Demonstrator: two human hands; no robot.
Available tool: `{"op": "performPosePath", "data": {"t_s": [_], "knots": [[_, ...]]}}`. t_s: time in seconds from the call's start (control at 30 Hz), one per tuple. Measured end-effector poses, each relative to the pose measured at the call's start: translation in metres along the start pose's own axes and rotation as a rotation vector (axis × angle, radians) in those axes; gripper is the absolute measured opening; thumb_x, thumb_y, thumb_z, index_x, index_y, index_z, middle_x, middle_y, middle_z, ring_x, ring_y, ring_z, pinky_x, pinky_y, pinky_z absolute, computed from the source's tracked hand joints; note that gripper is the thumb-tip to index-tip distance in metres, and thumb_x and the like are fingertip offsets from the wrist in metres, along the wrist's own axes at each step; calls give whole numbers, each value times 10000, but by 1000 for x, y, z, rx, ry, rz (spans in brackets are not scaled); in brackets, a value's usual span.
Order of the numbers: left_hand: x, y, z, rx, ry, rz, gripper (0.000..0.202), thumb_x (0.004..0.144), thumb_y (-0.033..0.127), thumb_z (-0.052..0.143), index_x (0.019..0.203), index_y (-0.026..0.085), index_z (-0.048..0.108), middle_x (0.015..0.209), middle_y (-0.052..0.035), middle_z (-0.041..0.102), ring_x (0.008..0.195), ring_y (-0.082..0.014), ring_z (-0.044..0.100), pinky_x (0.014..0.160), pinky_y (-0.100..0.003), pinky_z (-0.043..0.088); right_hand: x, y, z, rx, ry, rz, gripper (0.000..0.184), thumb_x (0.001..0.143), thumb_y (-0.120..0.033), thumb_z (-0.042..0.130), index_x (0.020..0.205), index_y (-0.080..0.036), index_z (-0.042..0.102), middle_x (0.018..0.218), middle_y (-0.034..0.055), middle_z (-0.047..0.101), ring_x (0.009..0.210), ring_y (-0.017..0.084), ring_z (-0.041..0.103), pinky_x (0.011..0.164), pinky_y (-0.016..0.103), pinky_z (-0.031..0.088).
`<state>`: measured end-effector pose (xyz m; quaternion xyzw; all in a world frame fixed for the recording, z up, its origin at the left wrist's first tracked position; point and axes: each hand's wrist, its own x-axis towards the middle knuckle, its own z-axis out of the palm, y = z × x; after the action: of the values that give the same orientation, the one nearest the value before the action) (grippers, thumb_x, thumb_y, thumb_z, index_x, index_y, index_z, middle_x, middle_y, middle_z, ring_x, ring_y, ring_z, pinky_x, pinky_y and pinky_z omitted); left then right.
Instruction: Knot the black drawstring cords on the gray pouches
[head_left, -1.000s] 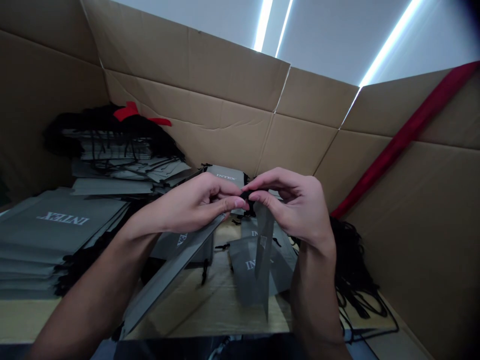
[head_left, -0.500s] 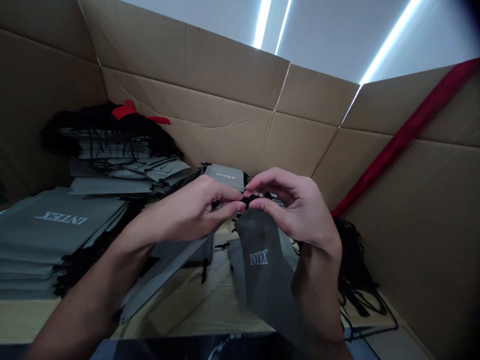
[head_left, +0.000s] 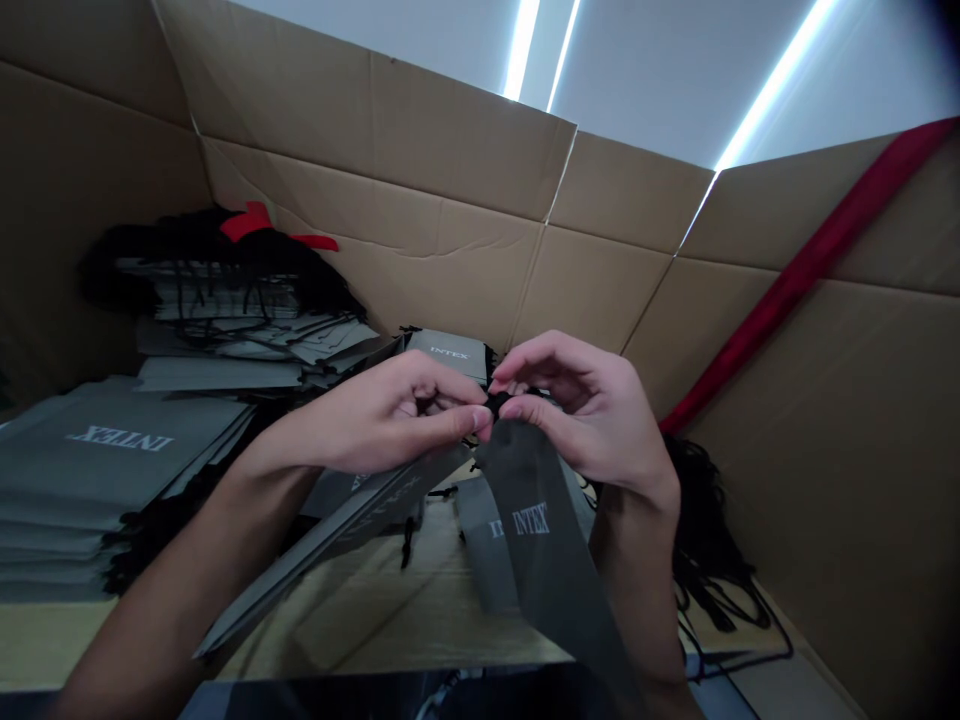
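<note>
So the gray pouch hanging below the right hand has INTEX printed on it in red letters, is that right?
The color is wrong: the head view shows the INTEX letters in white, not red. They are indeed printed on the gray pouch hanging below the right hand.

Worn on the head, above the near edge of the tabletop [head_left: 405, 615]; looking forward and down across it, close by; facing the cardboard wall [head_left: 450, 215] behind the tabletop.

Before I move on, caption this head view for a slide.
Left hand and right hand pinch black cord above a hanging grey INTEX pouch, cardboard behind.
</note>
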<state>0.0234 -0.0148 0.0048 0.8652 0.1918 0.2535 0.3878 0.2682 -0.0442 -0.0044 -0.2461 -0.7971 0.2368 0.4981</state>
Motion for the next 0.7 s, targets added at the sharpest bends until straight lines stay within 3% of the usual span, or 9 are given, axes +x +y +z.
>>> {"op": "performPosePath", "data": {"t_s": [0.33, 0.53, 0.7], "knots": [[2, -7, -4, -35, 56, -11, 365, 1096, 455, 682, 879, 172, 755, 703, -6, 730, 635, -114, 615, 573, -194, 425, -2, -4, -3, -12, 129, -14, 235, 875, -48, 895, 1016, -216, 810, 961, -11, 813, 868, 142, 811, 793, 221, 690], [2, -14, -6, -173, 64, -52, 276, 1097, 460, 693, 1188, 200, 667, 699, -3, 773, 547, -106, 555, 504, -189, 358, -4, -5, -2, -76, 150, -22, 230, 881, -72, 901, 1038, -204, 796, 961, 4, 830, 891, 171, 833, 818, 269, 706], [5, -18, -4, -289, 3, -24, 291, 1085, 445, 719, 1167, 206, 574, 685, -4, 767, 538, -109, 577, 480, -170, 349, -2, -3, 3, -12, 137, -1, 238, 877, -104, 924, 1041, -219, 796, 988, 2, 825, 925, 186, 835, 846, 298, 704]]}}
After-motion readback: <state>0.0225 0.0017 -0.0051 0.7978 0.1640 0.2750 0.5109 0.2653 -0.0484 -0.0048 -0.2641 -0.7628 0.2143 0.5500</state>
